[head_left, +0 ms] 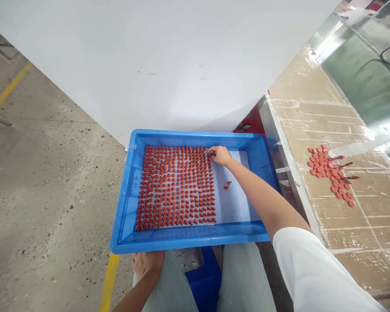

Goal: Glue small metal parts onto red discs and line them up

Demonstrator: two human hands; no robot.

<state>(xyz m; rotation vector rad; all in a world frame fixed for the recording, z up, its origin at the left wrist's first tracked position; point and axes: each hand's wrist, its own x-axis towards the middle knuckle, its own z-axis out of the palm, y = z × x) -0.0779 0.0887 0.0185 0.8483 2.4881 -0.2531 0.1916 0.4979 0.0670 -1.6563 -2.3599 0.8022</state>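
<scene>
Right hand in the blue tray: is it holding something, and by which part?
The right hand pinches one small red part at the grid's top right corner; the hold's exact place is too small to tell.

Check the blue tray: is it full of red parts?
Partly full: red parts fill the blue tray leftward; its right strip holds only strays.

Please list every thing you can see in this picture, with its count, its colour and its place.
tray: one, blue, on the person's lap.
sheet: one, white, lining the tray floor.
small parts: too many to count, red-brown, in rows on the sheet's left and middle.
loose parts: about two, red-brown, on the bare sheet, right of the rows.
discs: a pile, red, on the bench.
bench: one, brown, taped, at right.
panel: one, white, behind the tray.
floor: grey, with yellow lines, at left.
left hand: on the knee, below the tray.
right hand: at the rows' top right corner, fingertips on a part.
</scene>
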